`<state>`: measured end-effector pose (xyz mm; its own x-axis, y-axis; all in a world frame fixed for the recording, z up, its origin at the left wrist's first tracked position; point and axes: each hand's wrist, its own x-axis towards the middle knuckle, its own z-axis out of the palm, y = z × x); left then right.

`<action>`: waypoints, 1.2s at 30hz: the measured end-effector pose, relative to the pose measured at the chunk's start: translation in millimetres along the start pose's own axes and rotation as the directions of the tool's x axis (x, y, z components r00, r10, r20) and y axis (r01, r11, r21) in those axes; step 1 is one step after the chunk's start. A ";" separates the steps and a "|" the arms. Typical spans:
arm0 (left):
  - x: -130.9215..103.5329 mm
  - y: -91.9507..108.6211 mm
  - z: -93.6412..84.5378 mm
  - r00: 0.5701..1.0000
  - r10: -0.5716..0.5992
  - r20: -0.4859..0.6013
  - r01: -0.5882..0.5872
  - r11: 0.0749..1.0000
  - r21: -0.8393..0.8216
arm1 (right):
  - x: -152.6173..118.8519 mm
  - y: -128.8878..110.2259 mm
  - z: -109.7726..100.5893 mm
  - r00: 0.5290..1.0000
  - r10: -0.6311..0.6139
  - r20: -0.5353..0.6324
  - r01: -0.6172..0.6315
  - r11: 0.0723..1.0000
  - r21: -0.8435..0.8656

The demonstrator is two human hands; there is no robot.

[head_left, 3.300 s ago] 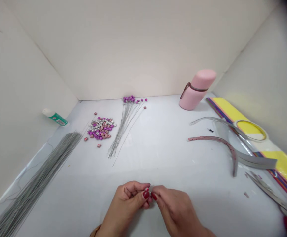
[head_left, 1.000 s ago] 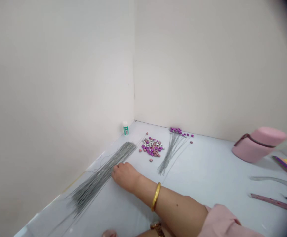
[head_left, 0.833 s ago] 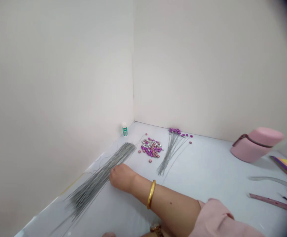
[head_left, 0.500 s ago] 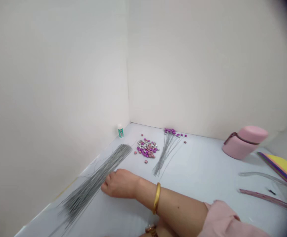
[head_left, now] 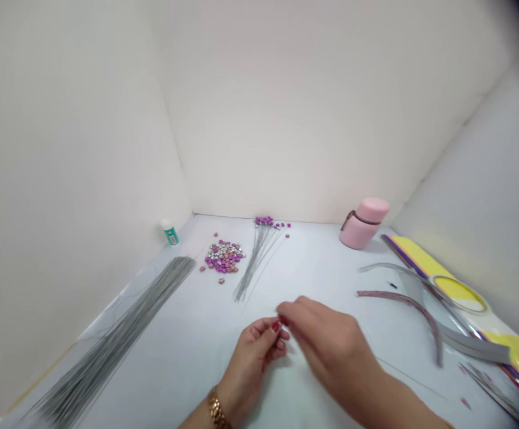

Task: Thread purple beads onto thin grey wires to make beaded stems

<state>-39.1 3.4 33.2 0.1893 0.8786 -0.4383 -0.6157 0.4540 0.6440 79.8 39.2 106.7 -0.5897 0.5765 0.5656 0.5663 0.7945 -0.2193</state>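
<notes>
Wire (head_left: pixel 411 378), single: seen at four o'clock from right hand (head_left: pixel 331 339), the nearer; axis ten-to-four. Right and left hand (head_left: pixel 252 351): fingertips pinched together, contents hidden.

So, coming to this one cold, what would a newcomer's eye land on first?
Probably the pink bottle with its dark strap, standing at the back right near the yellow sheets. Next, the heap of purple, pink and silver stars left of centre, beside a long bundle of grey wires. At front centre, the left hand and right hand work close together, whatever they pinch too small to tell.
</notes>
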 end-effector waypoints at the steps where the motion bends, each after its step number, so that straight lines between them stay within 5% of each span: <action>1: 10.9 1.5 -1.4 1.000 -0.011 0.011 0.011 1.000 -0.004 | -16.7 12.1 -1.3 0.997 0.076 0.012 -0.076 0.997 -0.008; 4: 26.4 -0.7 -5.1 0.996 -0.062 0.058 0.066 0.995 -0.073 | -61.1 31.2 2.3 0.919 0.372 0.132 -0.383 0.921 0.067; 8: 23.1 -7.4 -6.2 0.988 -0.135 0.073 0.142 0.985 -0.101 | -88.3 29.7 17.0 0.840 0.483 0.245 -0.531 0.823 0.199; 20: 23.3 -6.7 -2.5 0.976 -0.219 -0.019 0.217 0.974 -0.066 | -84.4 27.9 34.0 0.880 0.425 0.213 -0.453 0.885 0.106; 36: 22.4 -8.1 -0.5 0.975 -0.221 -0.003 0.221 0.975 -0.022 | -86.4 28.7 32.1 0.885 0.386 0.262 -0.416 0.907 0.071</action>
<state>-30.3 19.4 17.9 0.3189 0.7561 -0.5715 -0.5755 0.6336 0.5170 128.5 18.4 26.1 -0.4542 0.8663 0.2078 0.7180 0.4940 -0.4903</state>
